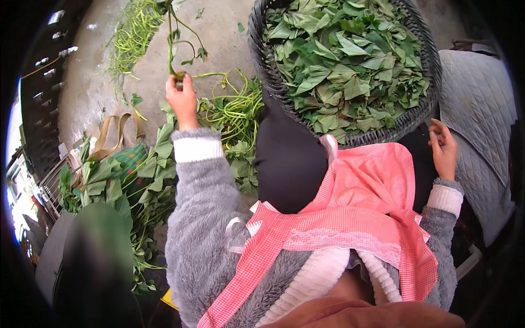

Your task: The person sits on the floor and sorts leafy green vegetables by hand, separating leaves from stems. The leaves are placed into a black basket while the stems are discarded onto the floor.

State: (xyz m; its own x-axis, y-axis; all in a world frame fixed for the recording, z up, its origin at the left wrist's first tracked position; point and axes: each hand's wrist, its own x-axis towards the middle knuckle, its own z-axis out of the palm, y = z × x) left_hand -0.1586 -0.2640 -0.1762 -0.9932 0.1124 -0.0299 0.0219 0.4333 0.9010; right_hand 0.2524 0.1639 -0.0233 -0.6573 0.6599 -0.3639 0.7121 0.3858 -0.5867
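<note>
My left hand is raised at the upper left, its fingers closed on a green leafy vine stem that runs up to the top edge of the picture. My right hand rests beside the basket at the right, fingers loosely curled, with nothing seen in it. Between my hands, in front of my lap, a dark woven basket holds a large heap of picked green leaves. A pile of stripped stems lies just right of my left hand, on the floor.
Leafy vines spread at the lower left, by a green woven bag with tan handles. Thin bare stems lie on the concrete floor. A grey quilted cloth is at the right. A blurred dark shape stands at the lower left.
</note>
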